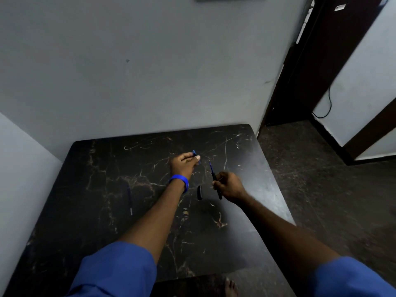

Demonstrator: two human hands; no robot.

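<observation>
My left hand (184,164), with a blue wristband, pinches a small blue piece (194,153) between thumb and fingers above the middle of the dark marble table (85,211). Just to its right, my right hand (229,186) grips a thin dark pen body (215,179) that points up and away, its blue tip toward the left hand. The two hands are a short gap apart. What the blue piece is stays unclear, as fingers cover most of it.
A dark pen (129,200) lies on the table's left part, and a short black cap-like piece (199,192) lies between my wrists. Pale walls close the back and left. A dark doorway (317,67) and floor (334,189) lie to the right.
</observation>
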